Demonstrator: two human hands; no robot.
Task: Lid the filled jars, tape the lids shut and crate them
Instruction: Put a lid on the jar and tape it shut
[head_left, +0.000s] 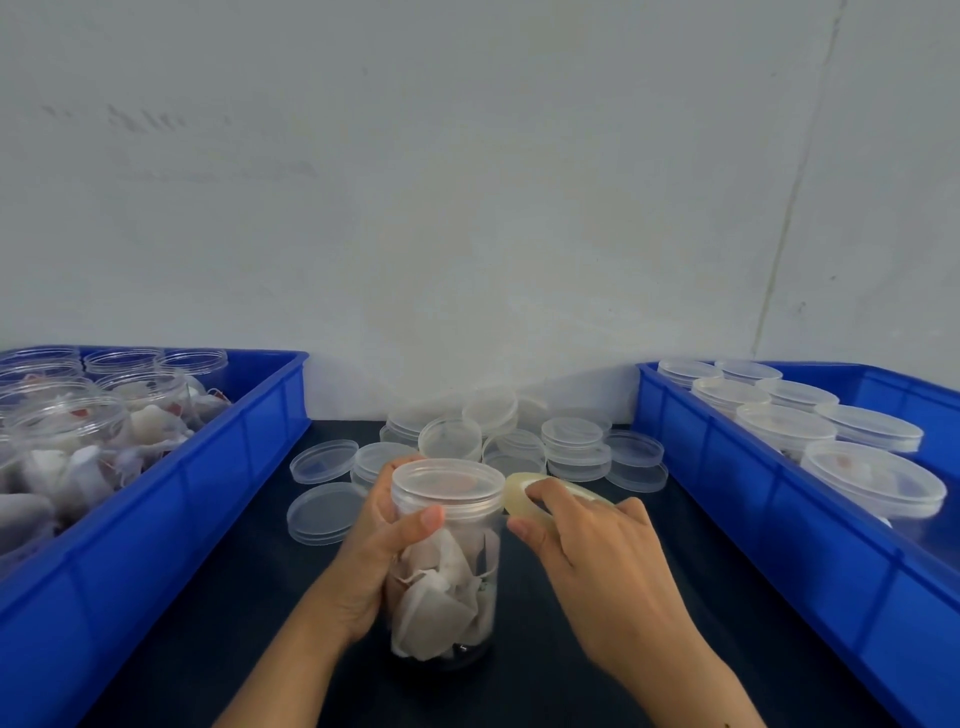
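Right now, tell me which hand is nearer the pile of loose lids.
Left. The left hand grips the jar just in front of the loose lids; the right hand holds the tape roll slightly farther back.

clear lidded jar (447, 551) of tea bags upright on dark table, tape roll (524, 500) touching its lid

L crate (249, 447) + R crate (727, 467) cut off by frame edges. Left hand (369, 551) fingers hidden behind jar (444, 561). Tape end on tape roll (524, 501) too faint to tell.
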